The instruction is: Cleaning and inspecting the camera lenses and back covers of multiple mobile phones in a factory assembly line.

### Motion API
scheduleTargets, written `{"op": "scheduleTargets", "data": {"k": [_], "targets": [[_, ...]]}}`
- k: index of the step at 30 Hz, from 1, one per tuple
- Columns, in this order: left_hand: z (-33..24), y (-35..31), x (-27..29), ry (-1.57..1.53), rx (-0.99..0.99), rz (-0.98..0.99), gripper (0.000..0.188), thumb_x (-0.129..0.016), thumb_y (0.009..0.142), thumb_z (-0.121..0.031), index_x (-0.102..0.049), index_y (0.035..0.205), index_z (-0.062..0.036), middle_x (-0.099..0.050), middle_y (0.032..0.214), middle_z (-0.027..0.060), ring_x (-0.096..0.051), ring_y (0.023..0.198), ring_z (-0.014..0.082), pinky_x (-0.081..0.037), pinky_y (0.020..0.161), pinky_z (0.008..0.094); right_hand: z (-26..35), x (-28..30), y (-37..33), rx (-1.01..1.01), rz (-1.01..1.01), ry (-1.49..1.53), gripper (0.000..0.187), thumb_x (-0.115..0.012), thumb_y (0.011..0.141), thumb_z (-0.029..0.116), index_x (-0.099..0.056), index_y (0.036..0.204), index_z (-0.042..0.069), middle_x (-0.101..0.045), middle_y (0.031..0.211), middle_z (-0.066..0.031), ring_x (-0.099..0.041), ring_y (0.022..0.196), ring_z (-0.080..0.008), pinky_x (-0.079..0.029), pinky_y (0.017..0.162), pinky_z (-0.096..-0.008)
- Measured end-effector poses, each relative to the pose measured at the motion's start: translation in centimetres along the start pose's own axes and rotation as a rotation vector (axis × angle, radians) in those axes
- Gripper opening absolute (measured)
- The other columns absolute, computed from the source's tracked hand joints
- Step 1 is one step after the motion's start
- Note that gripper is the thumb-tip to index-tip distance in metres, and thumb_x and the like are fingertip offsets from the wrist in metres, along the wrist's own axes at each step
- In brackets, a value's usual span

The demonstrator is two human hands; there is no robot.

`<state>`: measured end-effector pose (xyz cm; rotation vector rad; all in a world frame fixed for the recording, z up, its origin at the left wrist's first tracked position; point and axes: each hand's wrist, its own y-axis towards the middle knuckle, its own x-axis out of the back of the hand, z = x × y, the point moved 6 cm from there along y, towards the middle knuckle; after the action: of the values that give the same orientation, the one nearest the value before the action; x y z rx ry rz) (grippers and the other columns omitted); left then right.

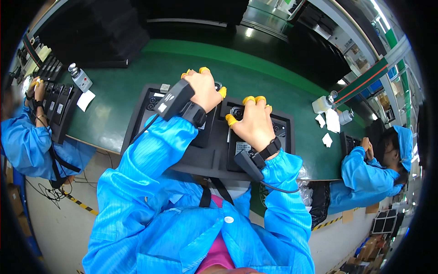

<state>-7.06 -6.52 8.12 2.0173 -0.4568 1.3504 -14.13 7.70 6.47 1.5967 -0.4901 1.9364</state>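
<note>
A black padded tray [214, 157] with dark smartphones in its slots lies in front of me on the bench. Yellow finger cots cover my fingertips. My left hand [204, 90] is curled over a dark smartphone [204, 135] at the tray's middle, thumb on its right side; its far end shows past the thumb, while my palm and wrist hide much of it. My right hand [255, 122] grips another smartphone [242, 147] with a pale label, its thumb beside the camera lens and its fingers bent over the far end. Their undersides are hidden.
More phones [279, 128] sit in the tray. On the green bench [123, 91] stand a dispenser bottle [81, 80] at left and another bottle [323, 104] at right, with white wipes [333, 119]. Co-workers [378, 164] handle trays on both sides. Cables hang from my wrist devices [174, 98].
</note>
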Motion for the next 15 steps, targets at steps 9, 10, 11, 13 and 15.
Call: {"op": "scheduleTargets", "data": {"k": [9,10,11,13,15], "targets": [[2.3,-4.6,6.1,-0.326,-0.123,-0.215,0.064,-0.081,0.073,-0.039,-0.063,0.117,0.0048,-0.067,0.104,0.0251,-0.067,0.094,0.0391,-0.054,0.084,0.0423,-0.5,2.5,-1.5,0.061,-0.161,0.108,0.057,-0.075,0.078,0.031,-0.060,0.121,-0.003,-0.048,0.127,-0.0343,-0.047,0.115,-0.0513,-0.043,0.097,-0.0533],[2.3,-4.9,6.4,-0.359,-0.145,-0.234,0.062,-0.082,0.073,-0.037,-0.064,0.115,0.0047,-0.067,0.105,0.0249,-0.067,0.095,0.0391,-0.054,0.085,0.0419,-0.5,2.4,-1.4,0.059,-0.160,0.107,0.057,-0.075,0.078,0.031,-0.060,0.121,-0.003,-0.048,0.127,-0.0343,-0.047,0.115,-0.0513,-0.043,0.097,-0.0533],[2.3,-5.0,6.6,-0.361,-0.146,-0.235,0.062,-0.082,0.073,-0.037,-0.064,0.115,0.0047,-0.067,0.105,0.0249,-0.067,0.095,0.0391,-0.054,0.085,0.0419,-0.5,2.0,-1.1,0.030,-0.114,0.106,0.055,-0.076,0.078,0.031,-0.061,0.118,-0.004,-0.048,0.127,-0.0339,-0.047,0.114,-0.0507,-0.044,0.096,-0.0531],[2.3,-5.4,7.0,-0.376,-0.167,-0.234,0.060,-0.082,0.073,-0.036,-0.064,0.114,0.0045,-0.067,0.105,0.0245,-0.066,0.097,0.0387,-0.053,0.086,0.0414,-0.3,1.6,-1.1,-0.001,-0.069,0.104,0.054,-0.077,0.078,0.031,-0.063,0.115,-0.005,-0.048,0.127,-0.0335,-0.047,0.114,-0.0501,-0.044,0.095,-0.0530],[2.4,-5.5,7.1,-0.382,-0.164,-0.234,0.060,-0.082,0.074,-0.036,-0.064,0.114,0.0044,-0.067,0.105,0.0245,-0.066,0.098,0.0389,-0.053,0.087,0.0415,0.1,1.7,-1.5,-0.012,-0.083,0.069,0.060,-0.082,0.074,0.032,-0.062,0.115,-0.006,-0.047,0.129,-0.0324,-0.046,0.116,-0.0505,-0.045,0.096,-0.0523]]}}
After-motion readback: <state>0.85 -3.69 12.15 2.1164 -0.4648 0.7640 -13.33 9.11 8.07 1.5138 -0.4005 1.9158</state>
